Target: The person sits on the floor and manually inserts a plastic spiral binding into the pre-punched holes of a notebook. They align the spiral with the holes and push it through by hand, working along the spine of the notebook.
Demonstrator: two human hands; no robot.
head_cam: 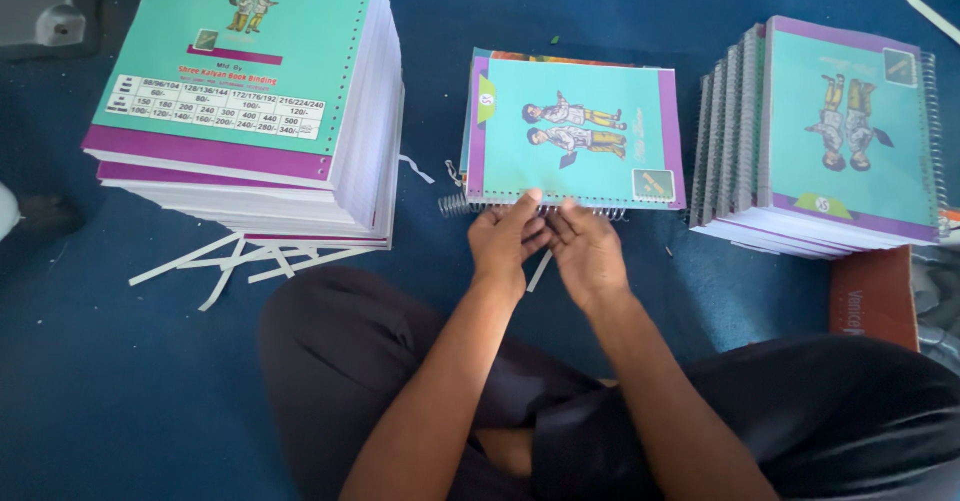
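Note:
A teal notebook (575,131) with a purple edge and a cartoon picture of two children lies on the blue floor in front of me. A metal spiral wire (455,204) runs along its near edge and sticks out to the left. My left hand (505,236) and my right hand (585,251) are side by side at that near edge, fingertips pinching at the spiral binding in the middle. Whether the fingers grip the wire or only touch it is hard to tell. My crossed legs in dark trousers (400,361) fill the foreground.
A tall stack of unbound teal-covered notebooks (260,101) stands at the left, with white paper strips (235,259) below it. A fanned pile of spiral-bound notebooks (830,131) lies at the right. A reddish-brown box (872,296) sits near my right knee.

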